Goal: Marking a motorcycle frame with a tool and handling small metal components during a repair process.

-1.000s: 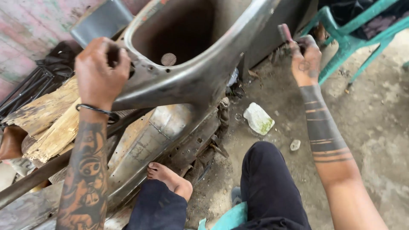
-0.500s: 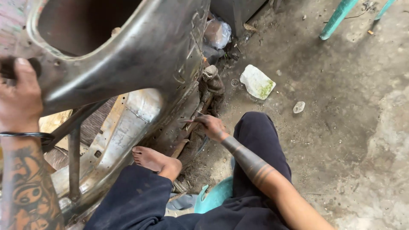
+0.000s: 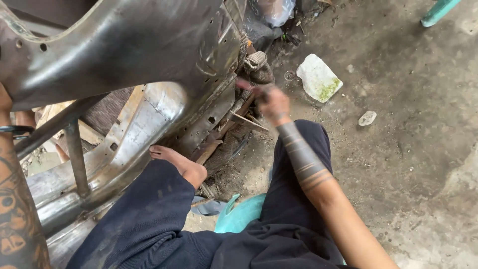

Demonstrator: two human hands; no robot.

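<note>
A bare grey metal vehicle body shell [image 3: 149,45] fills the upper left, with its lower frame [image 3: 144,129] running down to the left. My right hand [image 3: 271,102] is blurred and sits at the shell's lower right edge, closed on a small dark tool [image 3: 249,88] that points at the metal. Only the heel of my left hand [image 3: 4,107] shows at the left edge, above a black wristband [image 3: 12,130], right against the shell's rim. Its fingers are out of frame. My bare foot [image 3: 179,162] rests against the lower frame.
A white flat scrap with a green stain [image 3: 318,77] and a small stone [image 3: 367,118] lie on the concrete floor to the right. A teal chair leg [image 3: 438,11] is at the top right. A teal plastic item [image 3: 239,214] is under my legs. Wood pieces [image 3: 92,133] lie behind the frame.
My right hand came down from near the teal chair to the shell's lower edge, then rose slightly along it. The view tilted down and left, so my left hand slid out of frame.
</note>
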